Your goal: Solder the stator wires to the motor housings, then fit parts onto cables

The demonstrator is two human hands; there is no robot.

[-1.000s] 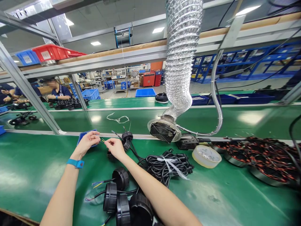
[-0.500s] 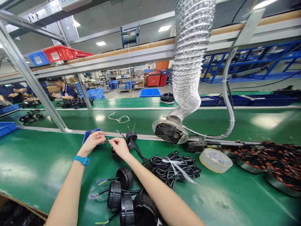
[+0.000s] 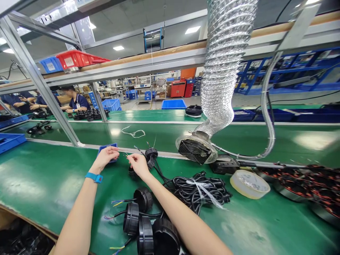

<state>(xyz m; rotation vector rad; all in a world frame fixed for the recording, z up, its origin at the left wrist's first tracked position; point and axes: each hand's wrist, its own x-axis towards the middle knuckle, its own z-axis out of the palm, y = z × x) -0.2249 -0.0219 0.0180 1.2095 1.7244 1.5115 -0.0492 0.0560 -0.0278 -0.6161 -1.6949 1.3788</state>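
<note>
My right hand point(image 3: 139, 165) pinches thin wire ends point(image 3: 125, 154), whose tips point left. Just left of them is my left hand point(image 3: 106, 157), its fingertips pressed together; anything between them is too small to make out. Behind the left hand sits a small blue bin point(image 3: 113, 146), partly covered by it. Black caps with cables point(image 3: 151, 153) stand beside my right hand. Nearer to me, several black threaded caps point(image 3: 131, 217) lie with coloured wire ends point(image 3: 118, 203) sticking out to the left. A tied bundle of black cable point(image 3: 186, 187) rests right of my right forearm.
A fan point(image 3: 195, 150) hangs on a silver duct point(image 3: 225, 63) over the bench's back edge. A round translucent tub point(image 3: 249, 184) and several copper-wound stators point(image 3: 292, 184) are at the right. A metal post point(image 3: 50, 88) rises at the left. Co-workers point(image 3: 78, 102) sit beyond it.
The camera view has turned left, so things appear farther right. My hands stay close together; the gap between left fingertips and the wire ends has widened slightly.
</note>
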